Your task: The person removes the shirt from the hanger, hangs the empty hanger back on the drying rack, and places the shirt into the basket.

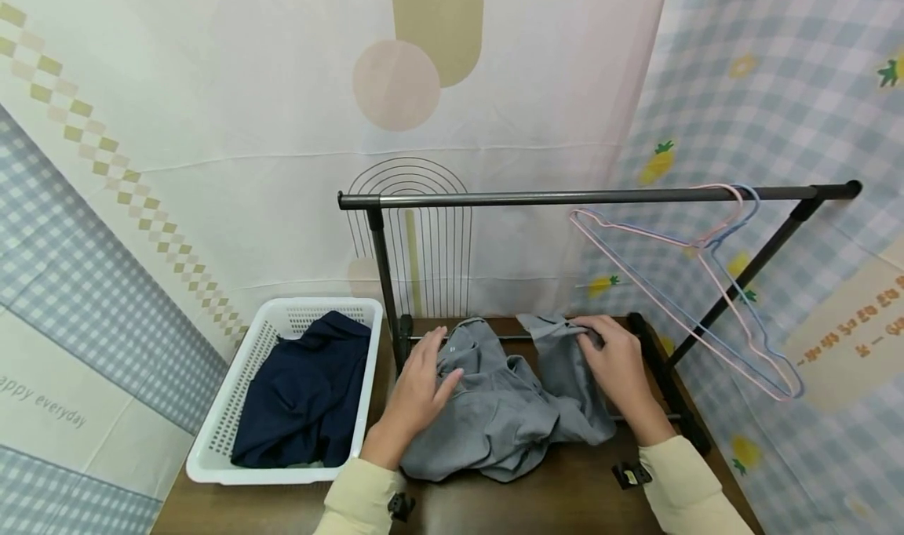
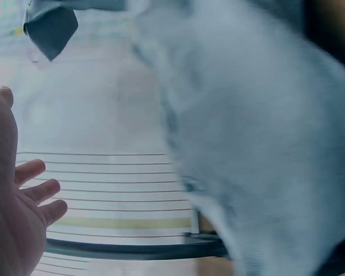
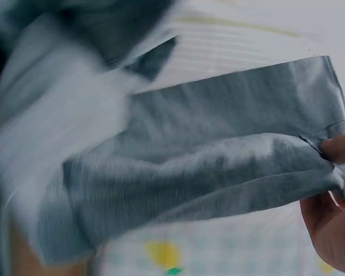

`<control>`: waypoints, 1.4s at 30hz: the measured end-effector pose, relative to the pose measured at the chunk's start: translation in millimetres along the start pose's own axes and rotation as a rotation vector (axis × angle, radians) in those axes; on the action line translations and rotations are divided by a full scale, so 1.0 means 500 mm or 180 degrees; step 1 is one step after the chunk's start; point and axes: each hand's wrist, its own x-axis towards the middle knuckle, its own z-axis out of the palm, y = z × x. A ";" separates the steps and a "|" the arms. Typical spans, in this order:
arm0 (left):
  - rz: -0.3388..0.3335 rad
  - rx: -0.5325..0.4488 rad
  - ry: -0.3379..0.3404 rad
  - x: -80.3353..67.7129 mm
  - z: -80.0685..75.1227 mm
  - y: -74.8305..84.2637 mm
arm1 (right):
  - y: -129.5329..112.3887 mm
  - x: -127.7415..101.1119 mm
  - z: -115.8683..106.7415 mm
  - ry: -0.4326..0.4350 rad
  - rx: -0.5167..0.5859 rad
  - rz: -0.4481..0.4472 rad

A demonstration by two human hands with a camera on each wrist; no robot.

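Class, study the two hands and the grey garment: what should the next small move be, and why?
Probably the left hand should take hold of the grey garment too, so it can be spread: the right hand pinches one edge, the left wrist view shows open fingers, and much of the cloth lies crumpled.

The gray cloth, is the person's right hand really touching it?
Touching: the right wrist view shows the right hand pinching one end of the gray cloth.

Rumpled grey garment (image 1: 494, 417) over the brown tabletop (image 1: 558, 496), one end between the right hand's fingers (image 3: 319, 215)
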 end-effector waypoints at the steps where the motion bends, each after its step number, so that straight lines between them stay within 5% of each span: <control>1: 0.0051 0.0003 0.0066 0.007 -0.009 0.005 | -0.013 0.007 0.000 0.0021 0.0029 -0.0048; 8: 0.0300 -0.0050 0.0328 0.047 -0.060 0.030 | -0.099 0.030 0.031 -0.0005 0.0220 -0.0230; 16: 0.0165 -0.0130 0.0234 0.057 -0.080 0.038 | -0.161 -0.018 0.140 -0.0179 0.0676 -0.0313; 26: -0.0049 -0.0188 0.0223 0.033 -0.042 0.019 | -0.161 -0.119 0.258 -0.1096 0.0792 -0.0605; 30: -0.0130 -0.0256 0.0036 0.010 -0.004 0.007 | -0.149 -0.138 0.253 -0.1408 0.0830 -0.0647; 34: 0.0082 -0.0279 -0.0158 -0.018 0.036 -0.001 | -0.139 -0.145 0.218 -0.1319 0.0843 -0.0527; 38: 0.0319 -0.0242 -0.0362 -0.043 0.063 -0.004 | -0.114 -0.150 0.178 -0.1138 0.0522 -0.0557; 42: 0.0243 -0.0076 -0.0738 -0.058 0.070 -0.003 | -0.068 -0.157 0.152 -0.1242 0.0093 -0.0731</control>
